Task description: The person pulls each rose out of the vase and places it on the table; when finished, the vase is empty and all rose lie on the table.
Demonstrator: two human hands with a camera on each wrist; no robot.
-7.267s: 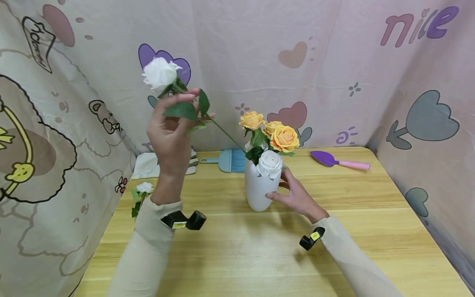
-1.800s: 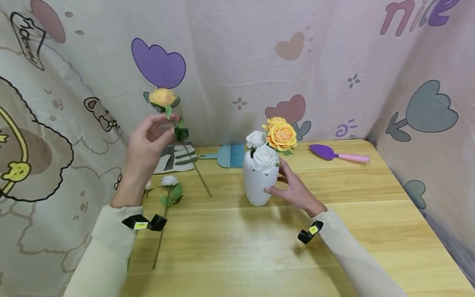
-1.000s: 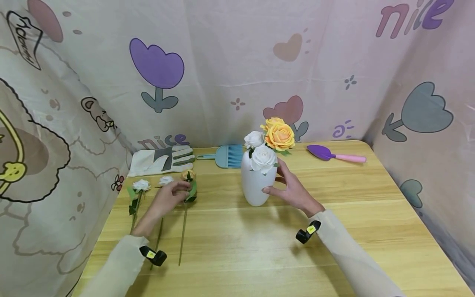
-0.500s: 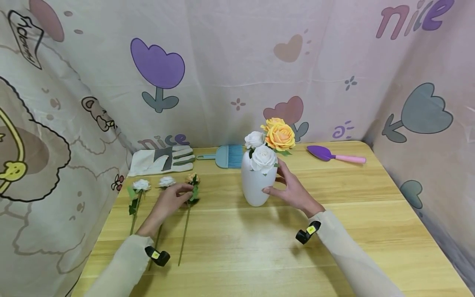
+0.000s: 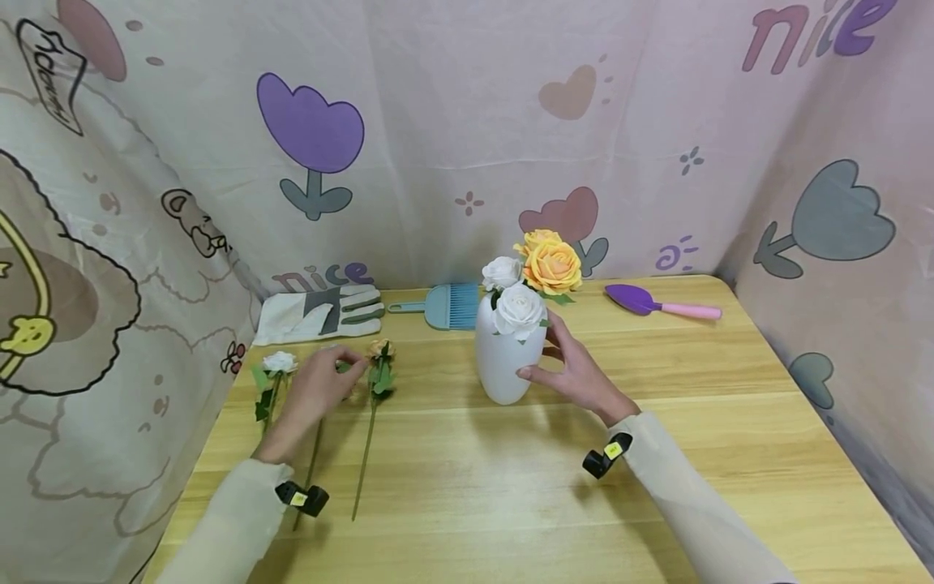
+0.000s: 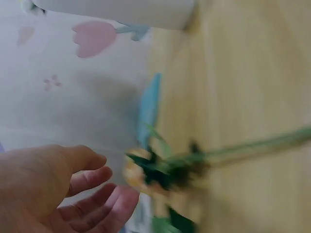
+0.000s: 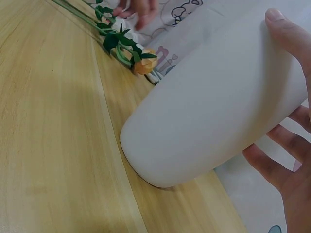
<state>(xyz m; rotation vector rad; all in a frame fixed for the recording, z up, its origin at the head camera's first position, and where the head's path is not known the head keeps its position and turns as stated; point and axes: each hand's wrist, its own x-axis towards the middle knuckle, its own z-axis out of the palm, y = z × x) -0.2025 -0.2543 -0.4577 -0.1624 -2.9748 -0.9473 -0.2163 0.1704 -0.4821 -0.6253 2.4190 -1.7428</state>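
Observation:
My right hand (image 5: 576,377) grips the side of a white vase (image 5: 499,369), thumb at the front and fingers behind. The vase stands upright with white roses (image 5: 520,311) and yellow roses (image 5: 552,266) in it. To the left, my left hand (image 5: 324,381) is over the table with loosely bent fingers and nothing in them. Just right of it lies a yellow rose (image 5: 379,369), its stem toward the front; in the left wrist view its blurred bloom (image 6: 138,174) is close to the fingertips. A white rose whose stem (image 5: 314,458) shows is mostly hidden under the hand. Another white rose (image 5: 280,362) lies farther left.
Along the back edge are work gloves (image 5: 321,315), a blue dustpan and brush set (image 5: 445,307), and a purple trowel (image 5: 660,304) with a pink handle. A printed cloth (image 5: 438,122) hangs behind and beside the wooden table (image 5: 511,495).
Earlier my left hand held up a white rose, later a yellow rose. It has laid the yellow one on the table, let go and moved left. The right hand stays on the vase.

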